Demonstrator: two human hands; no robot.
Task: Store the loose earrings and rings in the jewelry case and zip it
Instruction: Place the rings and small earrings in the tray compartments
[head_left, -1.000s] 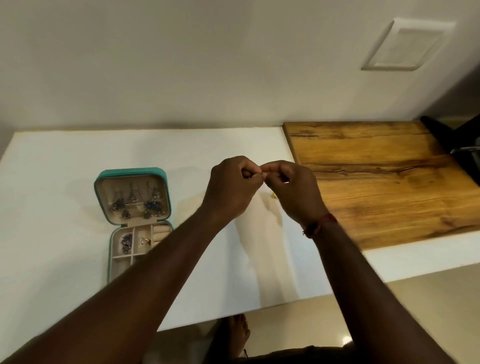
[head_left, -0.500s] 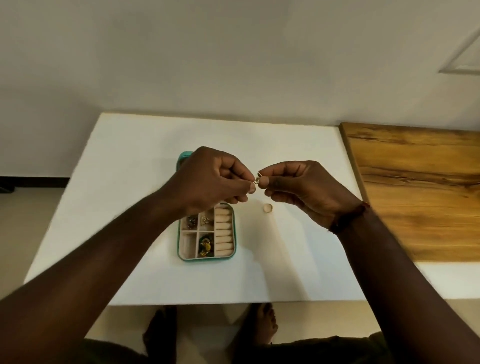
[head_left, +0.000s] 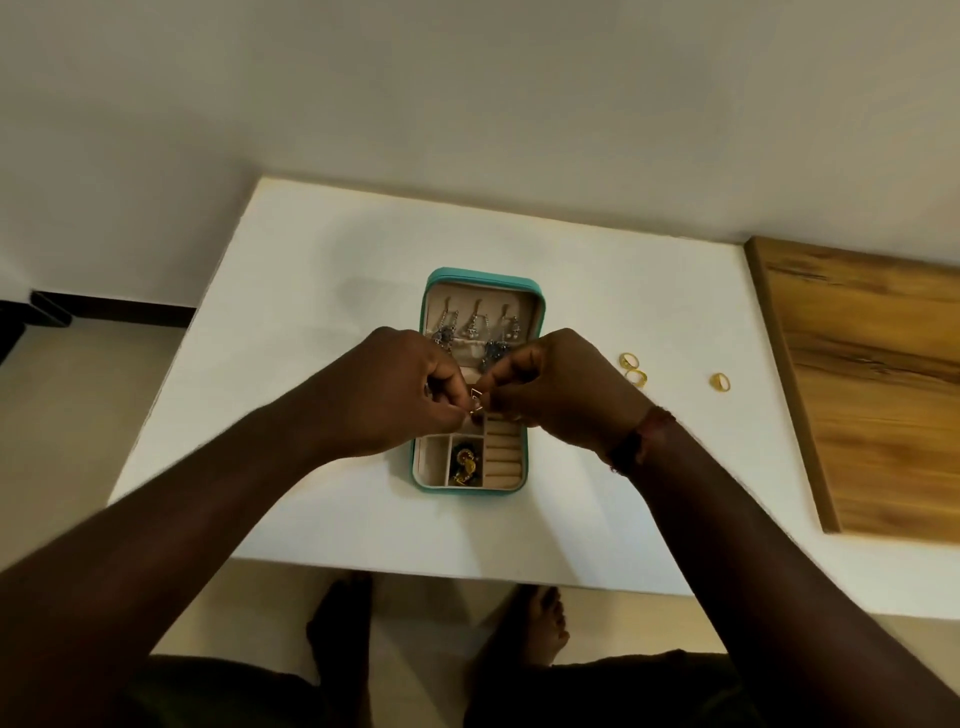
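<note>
Your left hand (head_left: 400, 395): fingers curled, tips pinching a small gold piece (head_left: 475, 404); probably an earring, though it is too small to be sure.
Your right hand (head_left: 561, 395): fingers curled, pinching the same piece from the other side; both hands are over the case's middle.
Jewelry case (head_left: 539, 312): teal, open on the white table (head_left: 311, 312); dangling earrings (head_left: 474, 327) hang in the lid; a gold item (head_left: 464, 464) lies in a near compartment.
Loose rings (head_left: 629, 359): three on the table to the right of the case; two just beside each other, one apart, nearer the wooden board (head_left: 857, 374).
</note>
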